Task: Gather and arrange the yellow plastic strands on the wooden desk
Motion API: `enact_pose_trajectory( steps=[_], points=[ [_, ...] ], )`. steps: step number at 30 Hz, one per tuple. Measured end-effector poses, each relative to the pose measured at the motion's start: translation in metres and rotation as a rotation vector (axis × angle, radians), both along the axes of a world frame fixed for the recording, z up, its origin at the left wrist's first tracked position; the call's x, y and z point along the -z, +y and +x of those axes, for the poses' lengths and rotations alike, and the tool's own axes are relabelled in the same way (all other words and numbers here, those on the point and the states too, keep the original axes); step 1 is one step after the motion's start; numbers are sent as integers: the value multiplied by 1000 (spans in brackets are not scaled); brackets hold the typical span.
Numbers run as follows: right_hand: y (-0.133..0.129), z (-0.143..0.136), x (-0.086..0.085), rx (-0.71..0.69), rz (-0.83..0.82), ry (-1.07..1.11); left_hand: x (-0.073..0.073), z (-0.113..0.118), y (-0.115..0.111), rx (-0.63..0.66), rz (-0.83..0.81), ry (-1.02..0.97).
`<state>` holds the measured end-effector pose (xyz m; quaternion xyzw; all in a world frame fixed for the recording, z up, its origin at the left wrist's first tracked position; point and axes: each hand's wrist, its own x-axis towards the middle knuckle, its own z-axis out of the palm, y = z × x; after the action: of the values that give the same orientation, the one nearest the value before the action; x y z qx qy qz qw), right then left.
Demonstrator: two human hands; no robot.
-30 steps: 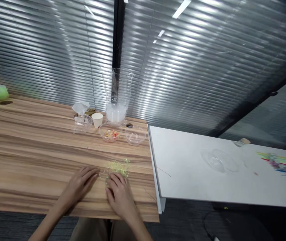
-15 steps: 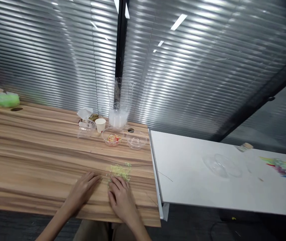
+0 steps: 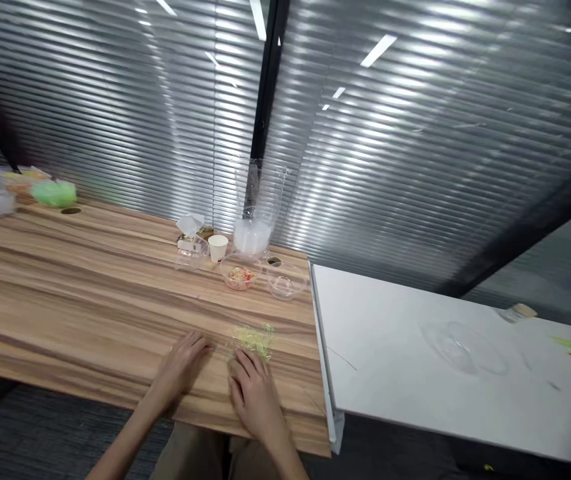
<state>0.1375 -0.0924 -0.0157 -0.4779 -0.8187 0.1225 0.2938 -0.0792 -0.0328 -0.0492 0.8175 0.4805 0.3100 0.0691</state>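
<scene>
A loose pile of yellow-green shredded strips lies on the wooden table near its right end. My right hand rests palm down, fingertips touching the near side of the pile and the thumb apart from the fingers. To the left, my left hand lies on the bare wood with its fingers stretched toward the pile, apart from it. Nothing shows in either hand. Beyond the pile stand a clear bowl with small red and yellow pieces in it and another clear bowl.
A paper cup, a clear bag with white contents and a clear plastic box stand at the back. Green stuff in a bag sits far left. A white table adjoins on the right, with clear plastic pieces.
The view has turned slightly left, so everything appears shifted right and more of the far-left bags shows. Both hands stay in nearly the same place beside the shredded strips.
</scene>
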Motion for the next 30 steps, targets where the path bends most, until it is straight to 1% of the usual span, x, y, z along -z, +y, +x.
enact_pose_trajectory(
  steps=[3, 6, 9, 11, 17, 21, 25, 28, 30],
  points=[
    [-1, 0, -6, -5, -42, 30, -6, 0, 1, -19, -27, -74],
    [0, 0, -6, -5, -57, 63, -7, -1, 0, 15, -21, -98],
    [1, -1, -2, 9, -48, 94, -4, -2, -2, 59, 0, -70],
    [2, -1, 1, 20, -45, 114, -3, -2, -4, 59, 8, -45],
    [1, 2, 4, -9, -39, 181, -14, 3, -10, -13, 33, -25],
    [2, 2, 3, -19, -22, 208, -16, 2, -12, -18, 24, -51],
    [5, 1, 3, 1, -10, 219, -18, 0, -11, 1, 52, -33],
    [7, 2, 2, -5, 10, 207, -24, 1, -11, 24, 123, 12],
    [7, 3, 2, -14, 20, 183, -27, 3, -11, 66, 154, 66]
  ],
)
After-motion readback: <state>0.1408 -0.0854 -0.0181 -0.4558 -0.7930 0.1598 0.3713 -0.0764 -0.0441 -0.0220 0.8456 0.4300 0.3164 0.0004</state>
